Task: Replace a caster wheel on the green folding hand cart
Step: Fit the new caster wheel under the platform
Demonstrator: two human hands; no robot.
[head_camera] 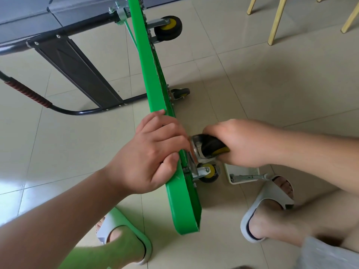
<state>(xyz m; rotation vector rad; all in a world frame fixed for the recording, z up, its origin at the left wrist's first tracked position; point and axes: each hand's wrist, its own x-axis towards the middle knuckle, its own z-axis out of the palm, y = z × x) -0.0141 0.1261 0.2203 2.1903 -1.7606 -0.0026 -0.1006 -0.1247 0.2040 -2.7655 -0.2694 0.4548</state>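
The green folding hand cart (155, 90) stands on its edge on the floor, running from the top centre of the frame down to the lower middle, with its underside facing right. My left hand (153, 154) grips the deck's edge at mid-frame, fingers curled over it to steady it. My right hand (244, 142) is wrapped round the caster wheel (209, 146), holding its metal bracket against the underside, just above another mounted caster (208, 172). I judge this is the fitting step, though I could equally be pulling the wheel off; the bolts are hidden. Next I need the plate lined up with its holes, then the wrench (248, 177) from the white tray (233, 180) at lower right.
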